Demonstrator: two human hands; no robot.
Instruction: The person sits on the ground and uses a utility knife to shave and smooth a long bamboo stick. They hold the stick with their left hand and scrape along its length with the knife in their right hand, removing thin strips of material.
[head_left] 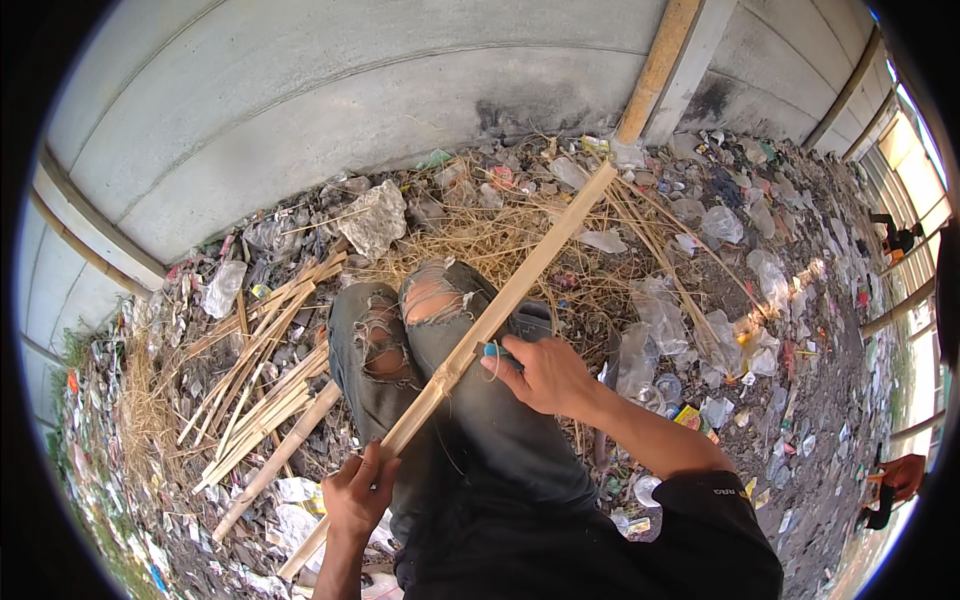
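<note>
A long, pale bamboo strip runs slantwise across my thighs, from lower left up to the far right. My left hand is closed around it near its lower end, which sticks out past the wrist. Around the middle of the strip, by a joint in the bamboo, my right hand is closed on a small tool with a blue part. Fingers hide most of that tool, so its exact kind cannot be made out. Thin shavings hang from the strip beside the right thumb.
Split bamboo strips lie piled left of my knees. Shavings cover the ground ahead, beside a stone chunk. Plastic litter is strewn around. A concrete wall with a bamboo pole stands in front.
</note>
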